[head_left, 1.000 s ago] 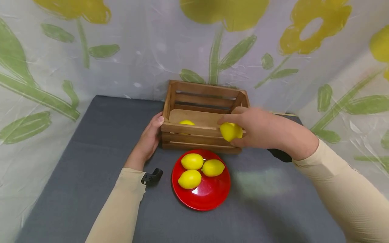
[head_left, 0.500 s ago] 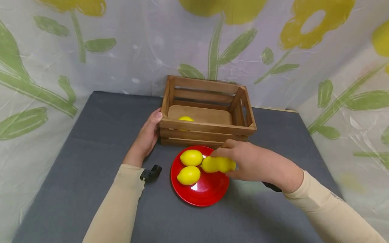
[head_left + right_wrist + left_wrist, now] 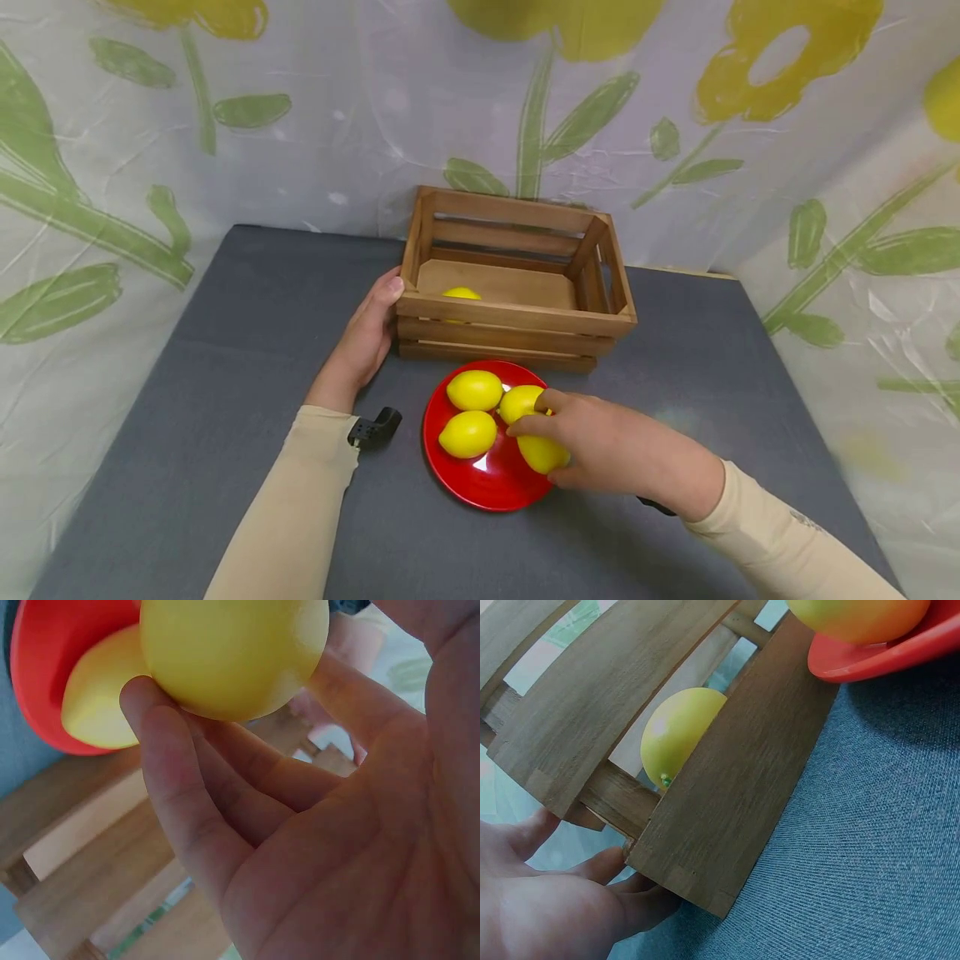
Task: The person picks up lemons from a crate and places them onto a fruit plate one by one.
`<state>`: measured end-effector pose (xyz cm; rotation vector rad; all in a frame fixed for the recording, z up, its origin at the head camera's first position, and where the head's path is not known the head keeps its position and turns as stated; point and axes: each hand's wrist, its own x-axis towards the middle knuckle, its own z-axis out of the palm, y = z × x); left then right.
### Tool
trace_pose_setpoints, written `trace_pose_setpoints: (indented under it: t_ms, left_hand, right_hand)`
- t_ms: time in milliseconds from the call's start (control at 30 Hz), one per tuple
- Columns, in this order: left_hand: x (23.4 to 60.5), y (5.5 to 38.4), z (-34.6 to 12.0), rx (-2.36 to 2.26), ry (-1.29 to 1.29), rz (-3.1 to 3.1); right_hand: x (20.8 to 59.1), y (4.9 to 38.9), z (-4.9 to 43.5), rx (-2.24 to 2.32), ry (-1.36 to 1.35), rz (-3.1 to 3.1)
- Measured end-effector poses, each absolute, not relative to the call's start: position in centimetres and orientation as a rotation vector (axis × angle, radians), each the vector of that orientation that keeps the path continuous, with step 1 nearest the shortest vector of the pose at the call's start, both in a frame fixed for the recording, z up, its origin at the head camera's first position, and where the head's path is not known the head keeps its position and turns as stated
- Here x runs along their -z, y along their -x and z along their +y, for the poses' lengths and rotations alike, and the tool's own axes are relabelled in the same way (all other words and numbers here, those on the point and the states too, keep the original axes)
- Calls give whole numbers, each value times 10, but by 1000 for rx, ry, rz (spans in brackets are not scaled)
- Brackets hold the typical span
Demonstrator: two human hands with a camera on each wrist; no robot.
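Lemon (image 3: 542,456), gripped by right hand (image 3: 618,446), over right side of red plate (image 3: 480,492).
Right hand: fingers and thumb round the fruit; whether it touches the plate cannot be told. Three other lemons (image 3: 468,434): on the plate, close together. Crate (image 3: 517,333): wooden, slatted, just beyond the plate; one more lemon (image 3: 461,293) inside, toward the left end. Left hand (image 3: 360,342): fingers loosely extended, touching that end, thumb at front corner. Desk (image 3: 217,417): dark grey. Sheet (image 3: 337,125): pale, flowered, behind.
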<state>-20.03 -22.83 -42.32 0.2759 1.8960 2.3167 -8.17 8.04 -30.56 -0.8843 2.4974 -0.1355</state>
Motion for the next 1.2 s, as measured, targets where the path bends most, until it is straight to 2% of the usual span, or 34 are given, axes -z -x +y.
trace_pose_setpoints:
  t_ms: [400,1200]
  left_hand:
    - [427,202,-228,-2321,-285,1891]
    - [423,202,-226,-2314,-268,1911]
  right_hand:
    - [321,77,82,146,999,2535]
    - [344,75,77,99,856,2568]
